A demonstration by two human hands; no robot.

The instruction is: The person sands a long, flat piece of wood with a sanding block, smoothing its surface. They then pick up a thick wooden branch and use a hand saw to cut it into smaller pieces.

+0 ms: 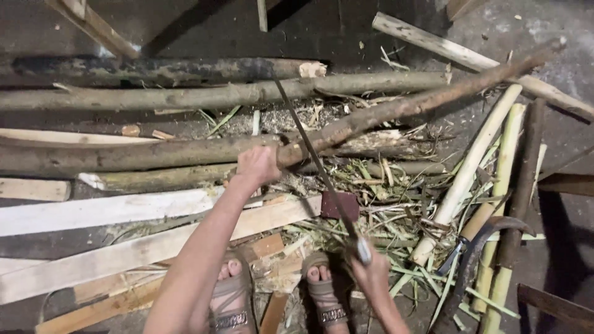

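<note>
Branch, long and brown, lay slanted over the logs on the floor. Its long line ran from the middle of the view up to the far right corner. The left hand was wrapped tight around its near, thick end. The right hand was closed around the handle of a hand saw. The saw blade lay across the branch, just beside the left hand. The branch looked whole, so the cut seemed only begun, with most left. I could not tell how deep it went. A curved knife lay among green stalks. Sandalled feet stood on flat boards.
</note>
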